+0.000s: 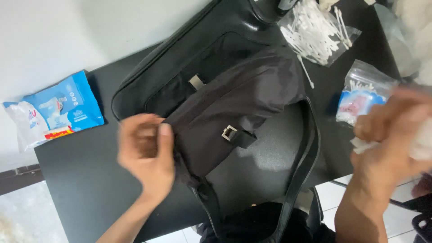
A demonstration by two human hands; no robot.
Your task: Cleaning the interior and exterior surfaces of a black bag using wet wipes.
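the black shoulder bag (234,108) is lying across the middle of the dark bench (81,180), its front flap with a small silver buckle (228,132) facing up and its strap (306,157) looping off toward the near edge. the left hand (146,153) is gripping the bag's left edge, its fingers (165,139) clenched on the fabric with the thumb pressing on top. the right hand (389,139) is hovering well apart from the bag, to its right, blurred, with its fingers closing around something white and crumpled (420,144); what it is i cannot tell. a blue wipes packet (58,108) is lying at the bench's far left. a clear bag of cotton swabs (315,29) is sitting beyond the shoulder bag, and a smaller packet (360,96) just beside the right hand.
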